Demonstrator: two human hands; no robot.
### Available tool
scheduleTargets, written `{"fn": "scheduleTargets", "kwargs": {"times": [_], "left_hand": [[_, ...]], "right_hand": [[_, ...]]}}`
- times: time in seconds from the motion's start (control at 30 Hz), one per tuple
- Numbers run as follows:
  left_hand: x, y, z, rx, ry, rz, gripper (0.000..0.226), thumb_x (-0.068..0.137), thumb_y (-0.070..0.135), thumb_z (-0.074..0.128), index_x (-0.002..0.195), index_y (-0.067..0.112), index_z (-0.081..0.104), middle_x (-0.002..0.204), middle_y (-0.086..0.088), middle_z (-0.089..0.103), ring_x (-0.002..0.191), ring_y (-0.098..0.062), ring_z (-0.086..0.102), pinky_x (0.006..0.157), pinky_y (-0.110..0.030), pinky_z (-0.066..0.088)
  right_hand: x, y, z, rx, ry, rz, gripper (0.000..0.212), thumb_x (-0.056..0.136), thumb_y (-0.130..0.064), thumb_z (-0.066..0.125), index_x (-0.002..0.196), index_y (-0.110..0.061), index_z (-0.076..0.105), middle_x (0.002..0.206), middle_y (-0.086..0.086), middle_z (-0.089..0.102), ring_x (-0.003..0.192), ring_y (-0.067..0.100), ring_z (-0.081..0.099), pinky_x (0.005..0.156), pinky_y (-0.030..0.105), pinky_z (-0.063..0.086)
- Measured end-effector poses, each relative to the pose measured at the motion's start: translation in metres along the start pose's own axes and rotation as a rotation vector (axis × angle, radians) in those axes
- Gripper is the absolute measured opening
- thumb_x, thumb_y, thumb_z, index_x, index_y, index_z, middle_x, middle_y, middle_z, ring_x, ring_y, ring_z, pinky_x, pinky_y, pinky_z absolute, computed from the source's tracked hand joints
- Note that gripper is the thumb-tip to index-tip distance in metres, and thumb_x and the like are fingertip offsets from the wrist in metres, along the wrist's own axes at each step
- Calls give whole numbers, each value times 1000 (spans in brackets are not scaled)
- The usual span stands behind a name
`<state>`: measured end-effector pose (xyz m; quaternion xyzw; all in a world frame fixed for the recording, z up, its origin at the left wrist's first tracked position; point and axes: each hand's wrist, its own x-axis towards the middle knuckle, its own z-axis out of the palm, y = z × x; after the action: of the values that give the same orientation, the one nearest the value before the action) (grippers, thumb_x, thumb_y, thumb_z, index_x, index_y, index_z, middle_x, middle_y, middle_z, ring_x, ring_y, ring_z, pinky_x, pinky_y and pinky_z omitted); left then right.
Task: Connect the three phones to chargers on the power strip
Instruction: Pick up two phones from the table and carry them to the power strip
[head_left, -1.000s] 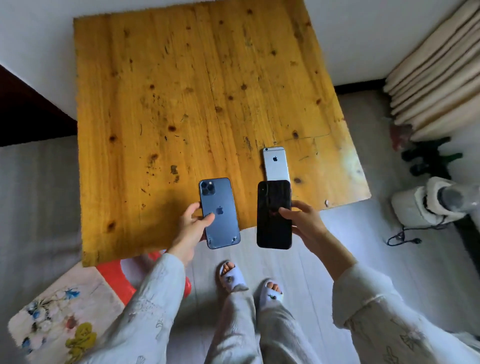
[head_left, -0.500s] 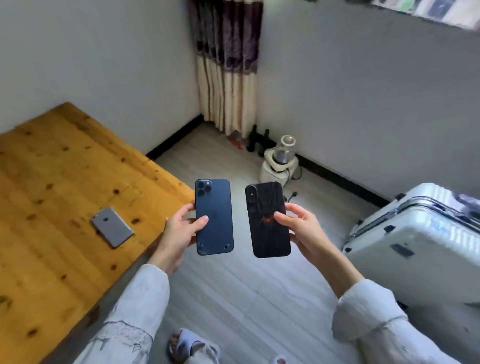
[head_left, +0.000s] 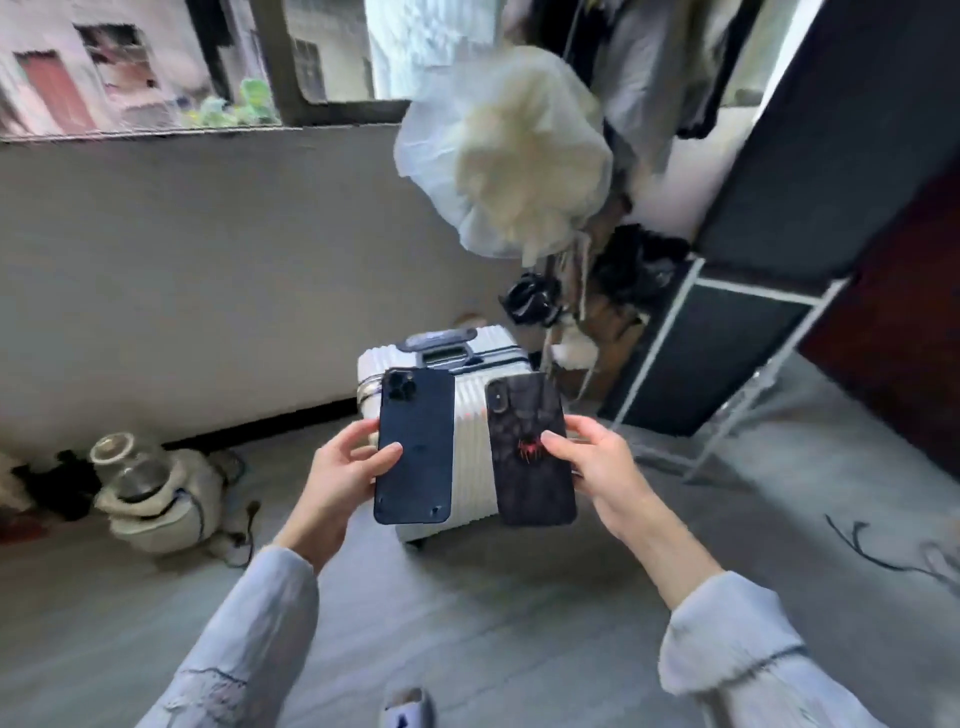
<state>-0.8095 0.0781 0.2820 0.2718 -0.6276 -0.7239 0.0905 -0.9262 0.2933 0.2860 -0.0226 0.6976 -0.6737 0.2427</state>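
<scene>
1. Two phones are held upright in front of the person, backs to the camera, side by side but apart, over the grey floor (head_left: 493, 613).
2. Behind them stands a white suitcase (head_left: 470, 467), hard-shelled, with vertical ribs and a dark handle on top; both phones overlap it in view.
3. To the left on the floor lies a pale, rounded appliance (head_left: 156, 499) with a glass top, blurred.
4. The dark blue phone (head_left: 415, 447) is a smooth, matte slab with rounded corners and a square camera cluster at its upper left. The left hand (head_left: 337, 467) grips it at its left edge, thumb across the back, fingers curled behind.
5. The black phone (head_left: 530, 452) has a finely patterned, scaly-looking back with a small red spider mark near the middle and a narrow camera strip at its upper left. The right hand (head_left: 597, 467) holds it by its right edge, thumb on the back beside the red mark.
</scene>
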Motion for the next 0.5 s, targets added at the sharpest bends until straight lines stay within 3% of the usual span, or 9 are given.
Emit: {"fn": "scheduleTargets", "kwargs": {"times": [0.13, 0.27, 0.37, 0.5], "left_hand": [[65, 11, 117, 73, -258, -23, 23, 86, 7, 58, 95, 28, 64, 88, -1, 74, 84, -22, 66, 75, -39, 51], [122, 13, 236, 148, -455, -18, 22, 86, 8, 58, 92, 29, 64, 76, 7, 73, 76, -13, 67, 65, -31, 50], [161, 17, 322, 193, -587, -26, 23, 86, 8, 58, 104, 21, 63, 83, -1, 71, 75, -17, 65, 61, -29, 48], [196, 24, 437, 248, -744, -57, 27, 87, 10, 57, 112, 18, 59, 100, -12, 68, 89, -26, 63, 70, -34, 49]], "right_hand": [[21, -3, -107, 89, 270, -20, 24, 84, -6, 61, 109, -7, 60, 93, 5, 65, 84, 18, 61, 57, 17, 46], [49, -7, -205, 163, 516, -20, 19, 84, -3, 59, 104, -3, 60, 100, 12, 59, 89, 23, 56, 66, 24, 44], [65, -17, -270, 225, 642, -16, 17, 85, -2, 58, 102, -2, 60, 95, 10, 61, 79, 18, 58, 66, 24, 46], [68, -29, -351, 303, 786, -23, 14, 84, -6, 61, 97, -12, 62, 95, 8, 66, 80, 18, 62, 67, 24, 49]]}}
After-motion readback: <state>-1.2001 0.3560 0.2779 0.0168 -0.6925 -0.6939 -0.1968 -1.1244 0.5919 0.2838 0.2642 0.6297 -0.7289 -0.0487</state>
